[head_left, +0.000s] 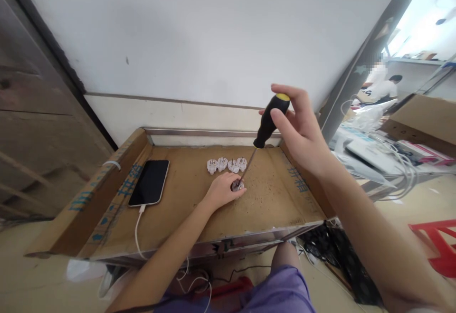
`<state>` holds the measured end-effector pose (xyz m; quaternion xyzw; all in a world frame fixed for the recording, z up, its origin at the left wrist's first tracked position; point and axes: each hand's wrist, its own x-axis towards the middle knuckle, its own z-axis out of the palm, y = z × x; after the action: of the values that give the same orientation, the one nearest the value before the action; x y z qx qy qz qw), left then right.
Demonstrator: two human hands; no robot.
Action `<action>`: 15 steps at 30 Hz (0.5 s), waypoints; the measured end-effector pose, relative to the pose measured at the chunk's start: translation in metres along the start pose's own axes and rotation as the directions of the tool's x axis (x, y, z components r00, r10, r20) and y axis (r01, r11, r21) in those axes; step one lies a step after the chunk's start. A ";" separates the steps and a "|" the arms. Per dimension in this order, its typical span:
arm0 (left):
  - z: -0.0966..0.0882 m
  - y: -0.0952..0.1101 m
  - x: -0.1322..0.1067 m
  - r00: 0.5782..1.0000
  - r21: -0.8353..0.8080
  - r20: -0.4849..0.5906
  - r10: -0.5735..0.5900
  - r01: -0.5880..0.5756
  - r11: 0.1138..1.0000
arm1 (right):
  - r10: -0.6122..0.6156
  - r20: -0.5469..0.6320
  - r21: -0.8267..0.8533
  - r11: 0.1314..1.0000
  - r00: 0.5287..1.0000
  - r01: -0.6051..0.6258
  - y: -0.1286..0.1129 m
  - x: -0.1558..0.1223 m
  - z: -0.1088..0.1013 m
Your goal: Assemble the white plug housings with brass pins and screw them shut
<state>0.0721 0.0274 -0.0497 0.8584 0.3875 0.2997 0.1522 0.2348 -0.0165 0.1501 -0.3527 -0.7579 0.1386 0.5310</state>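
Note:
My right hand (297, 125) grips a black screwdriver (266, 124) with a yellow end cap, tilted above the cardboard. Its thin shaft slants down and its tip meets a small round clear plastic part (237, 186). Thumb and fingers of my left hand (223, 190) close around that part and press it against the cardboard surface. What the tip touches inside the part is too small to make out. Just behind my left hand sit several similar clear plastic parts (222, 163) with metal pins pointing up, in a row.
A phone (149, 183) with a white charging cable (137, 230) lies at the left on the cardboard-lined table (188, 208). Raised cardboard edges (89, 203) flank it, and a white wall stands behind. At right are a cluttered table, an open box (423, 118), a red stool (436, 246) and people.

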 end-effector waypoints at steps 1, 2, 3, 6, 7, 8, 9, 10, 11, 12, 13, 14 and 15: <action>-0.001 0.001 0.000 1.000 -0.004 0.005 -0.003 0.003 1.000 | -0.051 0.062 -0.156 0.986 0.997 0.061 -0.004 0.006 -0.003; -0.001 0.001 0.000 1.000 -0.008 0.012 -0.007 0.007 1.000 | -0.079 0.117 -0.322 0.940 0.990 0.113 -0.010 0.012 -0.006; -0.001 0.002 0.000 1.000 -0.012 0.020 -0.013 0.014 1.000 | -0.076 0.154 -0.492 0.858 0.985 0.143 -0.015 0.019 -0.007; -0.002 0.003 0.000 0.998 -0.021 0.042 -0.041 0.042 0.999 | -0.011 0.229 -0.777 0.600 0.973 0.190 -0.033 0.036 -0.006; -0.003 0.003 0.000 0.998 -0.028 0.045 -0.048 0.049 0.998 | 0.002 0.292 -0.770 0.594 0.956 0.234 -0.038 0.041 -0.005; -0.003 0.003 -0.001 0.998 -0.037 0.043 -0.052 0.053 0.998 | 0.006 0.383 -0.717 0.632 0.924 0.293 -0.043 0.044 -0.004; -0.003 0.003 -0.001 0.998 -0.047 0.035 -0.050 0.052 0.998 | 0.000 0.483 -0.632 0.692 0.875 0.349 -0.048 0.046 -0.003; -0.003 0.004 -0.001 0.999 -0.055 0.023 -0.043 0.045 0.997 | -0.013 0.572 -0.539 0.748 0.820 0.388 -0.052 0.047 -0.001; -0.003 0.004 -0.001 0.999 -0.061 0.009 -0.032 0.032 0.998 | -0.027 0.630 -0.468 0.785 0.776 0.407 -0.055 0.047 0.001; -0.003 0.005 -0.001 1.000 -0.065 -0.002 -0.019 0.018 0.998 | -0.031 0.647 -0.449 0.792 0.762 0.413 -0.056 0.046 0.003; -0.003 0.005 -0.001 1.000 -0.065 -0.008 -0.007 0.007 0.998 | -0.021 0.619 -0.490 0.771 0.785 0.407 -0.057 0.045 0.006; -0.003 0.005 -0.001 1.000 -0.062 -0.007 -0.001 0.001 0.998 | -0.004 0.554 -0.570 0.727 0.833 0.383 -0.057 0.045 0.007; -0.003 0.006 -0.001 1.000 -0.060 -0.003 -0.001 0.001 0.998 | 0.008 0.472 -0.652 0.676 0.882 0.343 -0.055 0.045 0.008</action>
<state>0.0732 0.0227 -0.0453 0.8529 0.3789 0.3125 0.1772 0.1975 -0.0238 0.2111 -0.4180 -0.8793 -0.1444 0.1767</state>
